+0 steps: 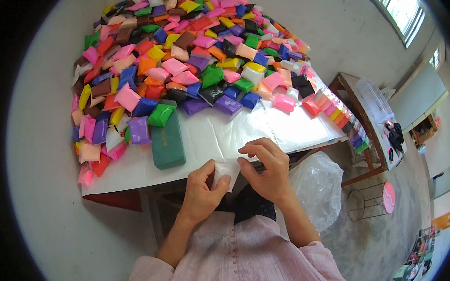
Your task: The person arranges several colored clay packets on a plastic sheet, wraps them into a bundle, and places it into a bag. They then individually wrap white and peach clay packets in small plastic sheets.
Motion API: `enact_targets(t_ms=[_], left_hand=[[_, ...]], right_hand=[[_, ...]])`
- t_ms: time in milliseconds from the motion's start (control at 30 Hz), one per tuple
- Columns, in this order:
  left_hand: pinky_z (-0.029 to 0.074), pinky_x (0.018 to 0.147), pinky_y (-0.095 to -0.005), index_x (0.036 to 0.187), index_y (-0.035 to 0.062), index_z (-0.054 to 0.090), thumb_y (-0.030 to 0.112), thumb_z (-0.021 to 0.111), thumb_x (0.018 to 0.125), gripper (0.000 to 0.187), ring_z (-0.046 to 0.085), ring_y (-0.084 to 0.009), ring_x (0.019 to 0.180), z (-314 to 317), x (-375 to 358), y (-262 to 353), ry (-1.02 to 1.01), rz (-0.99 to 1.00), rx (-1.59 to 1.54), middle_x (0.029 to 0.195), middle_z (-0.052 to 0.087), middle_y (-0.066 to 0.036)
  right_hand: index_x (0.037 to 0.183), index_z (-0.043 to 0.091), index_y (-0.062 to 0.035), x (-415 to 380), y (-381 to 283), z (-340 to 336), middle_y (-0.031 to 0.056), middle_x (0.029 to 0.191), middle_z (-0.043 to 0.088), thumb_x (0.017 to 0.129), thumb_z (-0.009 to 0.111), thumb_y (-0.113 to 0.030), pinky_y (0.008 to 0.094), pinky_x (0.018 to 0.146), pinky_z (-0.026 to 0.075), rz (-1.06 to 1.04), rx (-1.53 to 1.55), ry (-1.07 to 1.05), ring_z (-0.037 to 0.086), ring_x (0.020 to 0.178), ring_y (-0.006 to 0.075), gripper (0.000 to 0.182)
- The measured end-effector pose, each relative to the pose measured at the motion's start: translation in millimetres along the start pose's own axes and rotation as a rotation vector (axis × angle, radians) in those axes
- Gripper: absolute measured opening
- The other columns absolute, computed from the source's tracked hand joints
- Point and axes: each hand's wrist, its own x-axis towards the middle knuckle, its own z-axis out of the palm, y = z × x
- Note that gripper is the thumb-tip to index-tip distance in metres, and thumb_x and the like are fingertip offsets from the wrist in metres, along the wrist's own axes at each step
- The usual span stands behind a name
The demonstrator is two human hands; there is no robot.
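Note:
In front of my body, just off the table's near edge, my left hand (201, 193) is closed around a small white packet (227, 170). Its thumb presses on the lower part of the packet. My right hand (269, 169) is raised beside the packet's upper right corner, with its thumb tip right at that edge. The index finger and thumb are bent with a gap between them. Ahead of my hands stands a green rectangular box (167, 142), partly overlapped by a green packet (161, 115).
A large heap of colourful packets (197, 52) covers most of the white-covered table (210, 136). A row of packets (339, 115) lines the right edge. A clear plastic bag (318, 189) hangs at the right, near a pink-topped stool (388, 197) and a wooden side table (363, 123).

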Motion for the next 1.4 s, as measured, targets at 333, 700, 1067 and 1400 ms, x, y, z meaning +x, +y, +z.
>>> enact_targets(t_ms=[333, 700, 1067, 1400], left_hand=[[0.041, 0.060, -0.0223, 0.093, 0.0006, 0.063, 0.001, 0.061, 0.085, 0.008, 0.049, -0.0036, 0.069, -1.4, 0.9, -0.7, -0.060, 0.059, 0.128, 0.075, 0.057, 0.001], [0.046, 0.067, -0.0224, 0.106, 0.0000, 0.064, 0.012, 0.063, 0.090, 0.019, 0.057, -0.0056, 0.078, -1.6, 2.3, -4.4, 0.002, -0.087, -0.233, 0.088, 0.064, 0.001], [0.048, 0.080, -0.0251, 0.107, -0.0023, 0.063, 0.004, 0.057, 0.091, 0.018, 0.059, -0.0080, 0.087, 14.0, 1.0, 1.7, 0.135, -0.123, -0.368, 0.095, 0.066, -0.005], [0.047, 0.074, -0.0222, 0.096, -0.0011, 0.064, 0.000, 0.055, 0.088, 0.012, 0.059, -0.0056, 0.079, 12.9, 2.4, 9.0, 0.179, -0.122, -0.382, 0.087, 0.066, -0.003]], right_hand=[[0.089, 0.066, -0.0106, 1.0, -9.7, 3.1, 0.0031, 0.080, 0.063, 0.070, 0.076, -0.013, 0.0338, 0.060, 0.049, -0.084, -0.108, -0.100, 0.062, 0.071, 0.0215, 0.022], [0.101, 0.065, 0.0005, -19.5, -1.5, 2.6, 0.0009, 0.078, 0.063, 0.089, 0.069, -0.013, 0.0213, 0.062, 0.046, 0.660, 0.573, -0.144, 0.059, 0.070, 0.0068, 0.018], [0.094, 0.066, 0.0013, -31.5, -10.2, 23.6, 0.0045, 0.079, 0.060, 0.087, 0.069, -0.007, 0.0225, 0.053, 0.040, 0.405, 0.446, 0.034, 0.054, 0.062, 0.0089, 0.012], [0.092, 0.066, 0.0006, -34.5, -21.7, 22.7, 0.0084, 0.073, 0.058, 0.084, 0.071, -0.005, 0.0261, 0.051, 0.043, 0.301, 0.284, 0.056, 0.055, 0.056, 0.0144, 0.011]])
